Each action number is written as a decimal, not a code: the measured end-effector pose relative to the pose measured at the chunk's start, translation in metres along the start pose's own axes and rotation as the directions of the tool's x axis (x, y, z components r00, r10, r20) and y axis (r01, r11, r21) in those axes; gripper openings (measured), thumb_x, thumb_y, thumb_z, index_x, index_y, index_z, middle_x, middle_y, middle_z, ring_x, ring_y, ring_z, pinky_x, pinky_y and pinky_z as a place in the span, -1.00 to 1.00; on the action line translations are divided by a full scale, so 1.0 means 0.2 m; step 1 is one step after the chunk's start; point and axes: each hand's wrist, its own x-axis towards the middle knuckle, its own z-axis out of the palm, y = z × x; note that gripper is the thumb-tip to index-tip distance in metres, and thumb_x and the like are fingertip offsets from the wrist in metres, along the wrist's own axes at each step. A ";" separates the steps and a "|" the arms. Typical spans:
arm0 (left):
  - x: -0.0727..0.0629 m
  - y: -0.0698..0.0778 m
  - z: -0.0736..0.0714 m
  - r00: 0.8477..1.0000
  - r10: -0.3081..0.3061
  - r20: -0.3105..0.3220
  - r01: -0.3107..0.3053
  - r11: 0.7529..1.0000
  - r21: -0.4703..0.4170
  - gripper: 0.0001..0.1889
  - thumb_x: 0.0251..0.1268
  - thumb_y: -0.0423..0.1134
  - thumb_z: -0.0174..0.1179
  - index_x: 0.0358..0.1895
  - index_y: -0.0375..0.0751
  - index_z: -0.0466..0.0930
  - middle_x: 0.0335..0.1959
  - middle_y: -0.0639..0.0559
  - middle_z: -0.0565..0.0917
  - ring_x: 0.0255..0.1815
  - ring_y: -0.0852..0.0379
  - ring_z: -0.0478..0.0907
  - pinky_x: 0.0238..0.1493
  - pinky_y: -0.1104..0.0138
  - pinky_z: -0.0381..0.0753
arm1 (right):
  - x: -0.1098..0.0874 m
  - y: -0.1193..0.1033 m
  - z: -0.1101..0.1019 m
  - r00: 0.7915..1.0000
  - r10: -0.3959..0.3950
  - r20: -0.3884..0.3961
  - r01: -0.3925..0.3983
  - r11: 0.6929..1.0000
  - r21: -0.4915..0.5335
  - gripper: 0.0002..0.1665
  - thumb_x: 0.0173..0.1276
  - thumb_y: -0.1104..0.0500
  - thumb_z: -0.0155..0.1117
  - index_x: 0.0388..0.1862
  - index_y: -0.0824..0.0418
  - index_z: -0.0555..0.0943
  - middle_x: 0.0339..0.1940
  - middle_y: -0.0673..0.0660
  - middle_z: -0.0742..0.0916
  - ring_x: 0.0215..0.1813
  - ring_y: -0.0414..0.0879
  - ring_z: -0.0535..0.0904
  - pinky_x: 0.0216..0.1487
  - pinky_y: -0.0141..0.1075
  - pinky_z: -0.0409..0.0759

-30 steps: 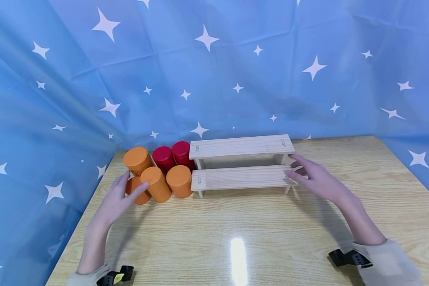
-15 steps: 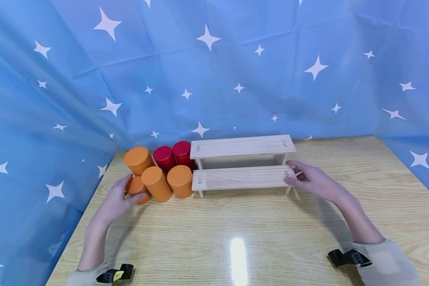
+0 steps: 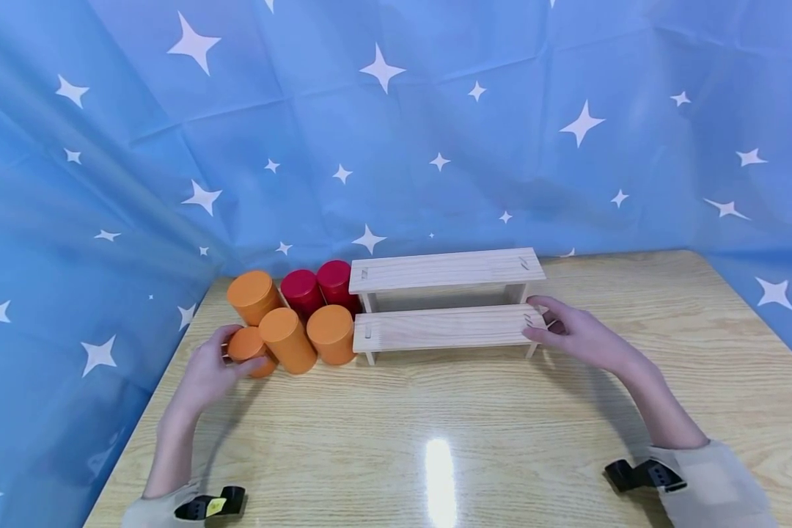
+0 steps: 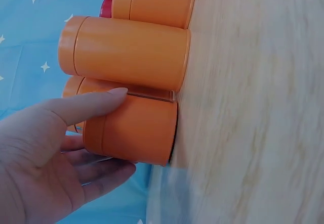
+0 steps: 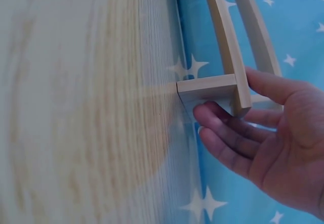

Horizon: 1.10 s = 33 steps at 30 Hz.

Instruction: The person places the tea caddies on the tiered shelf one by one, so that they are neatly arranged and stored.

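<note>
My left hand (image 3: pixel 207 370) is around a short orange canister (image 3: pixel 251 345) at the front left of a group. In the left wrist view the thumb lies along one side of that short canister (image 4: pixel 134 128) and the fingers curl round the other. At the far side of the table, a two-tier pale wooden shelf (image 3: pixel 445 328) stands right of the canisters. My right hand (image 3: pixel 577 334) grips the right end of its lower board. In the right wrist view, the thumb is on top of the board (image 5: pixel 228 47) and the fingers curl underneath, beside the end leg (image 5: pixel 207 86).
A tall orange canister (image 3: pixel 287 339) stands close beside the held one. Two more orange canisters (image 3: pixel 332 334) and two red canisters (image 3: pixel 303 292) are packed between it and the shelf. A blue star-print cloth (image 3: pixel 396 132) hangs behind the wooden table (image 3: pixel 343 440).
My left hand has lowered and its thumb has come in from the tall canister onto the short one. My right hand has closed on the lower board's end. The shelf stays in place.
</note>
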 end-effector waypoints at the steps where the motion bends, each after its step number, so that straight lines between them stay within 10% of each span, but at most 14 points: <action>1: 0.00 0.00 0.00 1.000 -0.004 -0.011 0.004 1.000 0.003 -0.19 0.29 -0.03 0.40 0.42 -0.42 0.22 0.28 -0.36 0.45 0.14 -0.26 0.51 0.01 0.05 0.61 | 0.00 0.00 0.00 1.000 0.000 0.000 0.000 1.000 0.002 -0.21 0.53 -0.05 0.21 0.52 0.35 0.23 -0.12 0.14 0.70 -0.12 -0.03 0.63 -0.14 -0.21 0.60; 10: -0.04 0.09 -0.05 0.969 0.114 -0.219 -0.095 0.991 0.094 -0.31 0.22 -0.09 0.46 0.30 -0.37 0.39 0.08 -0.27 0.58 -0.07 -0.13 0.54 -0.21 0.35 0.50 | -0.01 -0.01 -0.01 1.000 -0.004 0.012 0.004 1.000 0.021 -0.22 0.54 0.02 0.22 0.53 0.38 0.20 -0.16 0.11 0.70 -0.13 -0.05 0.61 -0.20 -0.25 0.57; 20: -0.06 0.21 -0.07 0.836 0.162 -0.524 -0.108 0.985 0.131 -0.34 0.07 -0.26 0.53 0.23 -0.42 0.46 0.02 -0.28 0.61 -0.08 -0.15 0.55 -0.18 0.44 0.40 | -0.01 0.00 -0.01 1.000 -0.008 0.023 0.007 0.999 0.046 -0.22 0.54 0.04 0.21 0.53 0.39 0.18 -0.21 0.10 0.70 -0.20 -0.03 0.61 -0.27 -0.26 0.55; 26: -0.08 0.29 -0.10 0.744 0.199 -0.638 -0.174 0.979 0.103 -0.35 0.04 -0.32 0.52 0.22 -0.41 0.47 0.03 -0.23 0.59 -0.09 0.25 0.48 -0.11 0.64 0.37 | 0.00 0.00 -0.01 1.000 -0.009 0.018 0.008 0.999 0.052 -0.23 0.54 0.01 0.21 0.53 0.37 0.20 -0.25 0.10 0.70 -0.20 0.01 0.63 -0.26 -0.26 0.57; 33: -0.10 0.40 -0.09 0.694 0.267 -0.668 -0.269 0.958 0.104 -0.34 0.01 -0.34 0.54 0.22 -0.41 0.49 0.05 -0.24 0.57 -0.08 0.44 0.41 -0.07 0.63 0.41 | 0.00 0.00 -0.01 1.000 -0.011 0.022 0.009 0.998 0.054 -0.22 0.54 0.01 0.21 0.53 0.38 0.19 -0.25 0.10 0.70 -0.21 0.01 0.63 -0.26 -0.26 0.56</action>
